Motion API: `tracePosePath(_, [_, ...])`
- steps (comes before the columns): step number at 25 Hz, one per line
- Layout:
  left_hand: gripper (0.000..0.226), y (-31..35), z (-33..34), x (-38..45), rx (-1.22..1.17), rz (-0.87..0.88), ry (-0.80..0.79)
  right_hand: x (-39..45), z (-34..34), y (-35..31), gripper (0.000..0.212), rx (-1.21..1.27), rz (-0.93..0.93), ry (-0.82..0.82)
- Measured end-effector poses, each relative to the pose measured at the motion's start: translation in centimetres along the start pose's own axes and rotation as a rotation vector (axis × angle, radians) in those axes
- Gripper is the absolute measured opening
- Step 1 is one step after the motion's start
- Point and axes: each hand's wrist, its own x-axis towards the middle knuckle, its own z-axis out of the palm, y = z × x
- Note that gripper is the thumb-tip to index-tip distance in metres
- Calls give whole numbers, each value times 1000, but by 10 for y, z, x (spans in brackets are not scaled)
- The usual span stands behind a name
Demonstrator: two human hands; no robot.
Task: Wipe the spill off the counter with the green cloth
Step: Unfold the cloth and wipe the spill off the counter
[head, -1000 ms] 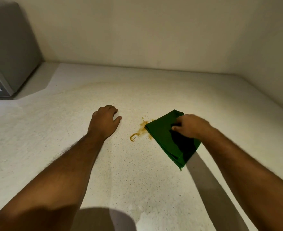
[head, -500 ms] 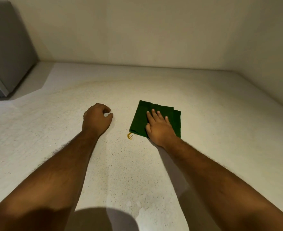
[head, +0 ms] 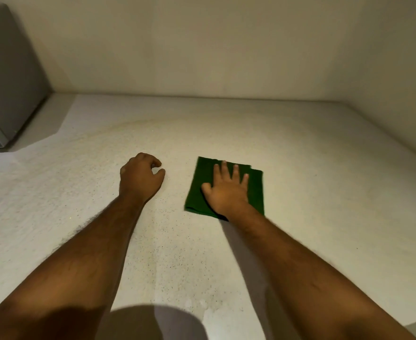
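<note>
A folded green cloth [head: 198, 192] lies flat on the pale speckled counter [head: 324, 197], a little right of centre. My right hand [head: 227, 191] rests palm down on top of it with the fingers spread, pressing it onto the surface. My left hand [head: 140, 180] sits on the counter to the left of the cloth, fingers curled into a loose fist with nothing in it. No brown spill shows on the counter around the cloth; whatever lies under the cloth is hidden.
A grey appliance [head: 5, 82] stands at the far left against the back wall [head: 202, 45]. Another wall closes off the right side, forming a corner. A round shadow falls on the counter's near edge.
My right hand laid the cloth over the brown spill and slid it slightly toward me. The spill's last visible curl at the cloth's lower left corner is gone. My left hand curled more.
</note>
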Motion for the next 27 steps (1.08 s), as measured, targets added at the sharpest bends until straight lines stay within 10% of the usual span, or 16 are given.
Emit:
tracePosePath(8, [18,-5,-7,-1,-433,-195,-5,-62,15,0,82,-42,-602,-19])
tracePosePath(12, [20,-2,-7,-3,-423,-171,-59,-12,-8,91,88,-67,-309,20])
tracePosePath(16, [20,-5,-6,-2,-378,-183,-48,25,-11,48,84,-9,14,22])
tracePosePath(23, [20,-8,-6,-3,-315,-105,-27,-82,21,7,83,44,-495,20])
tracePosePath(27, [49,-1,-2,-8,-108,116,-158,-62,-4,147,87,16,-217,76])
